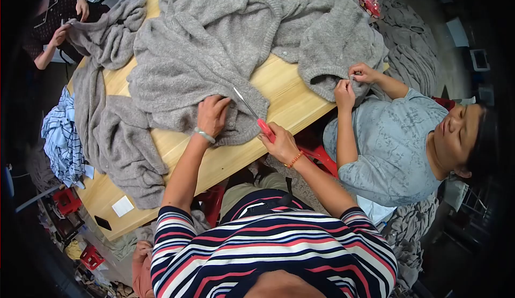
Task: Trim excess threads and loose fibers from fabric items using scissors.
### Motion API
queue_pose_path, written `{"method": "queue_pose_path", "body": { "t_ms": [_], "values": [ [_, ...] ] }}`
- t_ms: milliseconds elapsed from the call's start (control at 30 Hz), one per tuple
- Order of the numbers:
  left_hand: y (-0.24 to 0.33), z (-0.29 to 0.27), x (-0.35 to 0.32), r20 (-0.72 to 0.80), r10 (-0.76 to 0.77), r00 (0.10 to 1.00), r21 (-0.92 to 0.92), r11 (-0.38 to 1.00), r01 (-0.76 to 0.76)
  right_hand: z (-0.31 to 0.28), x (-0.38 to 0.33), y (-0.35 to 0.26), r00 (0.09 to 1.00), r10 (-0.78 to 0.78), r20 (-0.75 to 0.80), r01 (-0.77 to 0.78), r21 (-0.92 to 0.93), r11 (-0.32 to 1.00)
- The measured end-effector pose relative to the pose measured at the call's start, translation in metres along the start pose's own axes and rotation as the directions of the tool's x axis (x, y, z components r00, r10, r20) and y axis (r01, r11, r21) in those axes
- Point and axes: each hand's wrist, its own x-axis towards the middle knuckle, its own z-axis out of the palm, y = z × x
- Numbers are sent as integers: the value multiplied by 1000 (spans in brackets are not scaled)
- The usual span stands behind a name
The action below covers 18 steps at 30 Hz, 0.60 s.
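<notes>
Before me on the table lies a grey knitted cardigan [182, 83], bunched in folds, with small buttons near its close edge. My left hand [213, 116], a pale bangle on its wrist, has curled fingers gripping the knit; the fingertips are partly lost in the folds. A pair of scissors [248, 104] with red handles is in my right hand [280, 145], which wears an orange bead bracelet. Its fingers are closed round the handles. The blades point away and to the left, over the cardigan, and look closed together.
On the right, a co-worker's hands [351, 80] pinch another grey knit garment [343, 40]. Another person's hands [67, 27] handle grey knit at the far left. A white card [122, 206] and a black phone-like object [102, 223] lie on the wooden table [292, 94]. Blue checked cloth [61, 137] hangs left.
</notes>
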Motion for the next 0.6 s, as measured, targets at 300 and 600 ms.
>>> {"method": "queue_pose_path", "body": {
  "t_ms": [300, 600],
  "values": [
    [-65, -76, -23, -380, -87, 921, 391, 887, 245, 82, 83, -25, 997, 53, -62, -53, 11, 999],
    [-121, -198, -6, -233, -399, 887, 345, 819, 459, 36, 82, -27, 956, -249, 155, 204, 257, 944]
  ]
}}
